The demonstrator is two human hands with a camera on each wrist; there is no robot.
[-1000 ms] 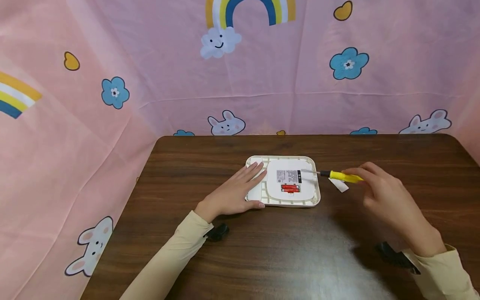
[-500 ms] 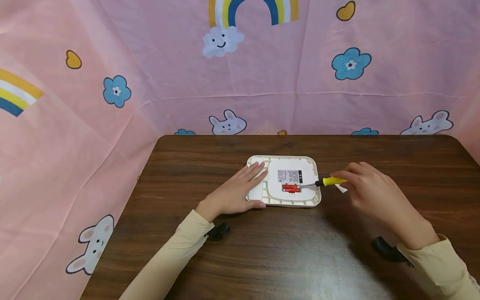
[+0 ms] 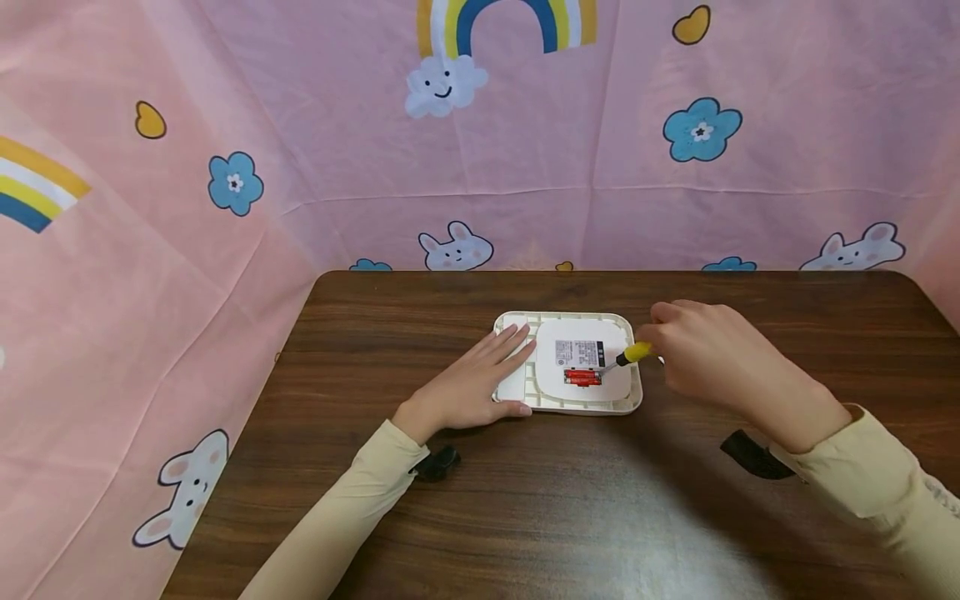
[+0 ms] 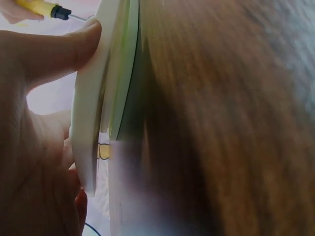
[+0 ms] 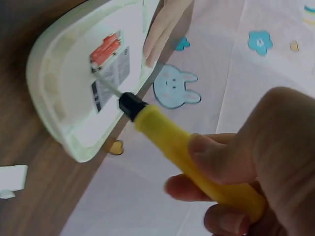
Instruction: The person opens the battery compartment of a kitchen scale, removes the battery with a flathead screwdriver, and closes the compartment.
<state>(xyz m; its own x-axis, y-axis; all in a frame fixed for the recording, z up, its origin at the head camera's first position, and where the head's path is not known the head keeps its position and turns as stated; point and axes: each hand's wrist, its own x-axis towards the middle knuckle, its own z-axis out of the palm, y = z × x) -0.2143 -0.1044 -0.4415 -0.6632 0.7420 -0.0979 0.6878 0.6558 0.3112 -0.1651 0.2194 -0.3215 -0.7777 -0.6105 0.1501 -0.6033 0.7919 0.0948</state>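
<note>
A white kitchen scale (image 3: 617, 390) lies bottom up on the table, two red batteries (image 3: 582, 377) showing in its recess beside a printed label (image 3: 576, 353). My left hand (image 3: 467, 390) rests across its left end with fingers extended, and in the left wrist view the thumb (image 4: 74, 49) presses along the near edge. My right hand (image 3: 712, 354) grips the yellow handle of a screwdriver (image 5: 167, 142) between thumb and curled fingers. The screwdriver slants down leftward, its tip right at the end of the batteries. The right hand hides most of the handle in the head view.
A small white plastic piece (image 5: 12, 178) lies on the dark wooden table (image 3: 360, 358) beside the scale, mostly behind the right hand in the head view. Pink patterned cloth (image 3: 525, 167) hangs behind the table and along its left side.
My right hand has moved left and turned over, taking the screwdriver tip from above the label's right side down to the batteries' end. The left hand and the scale have stayed put.
</note>
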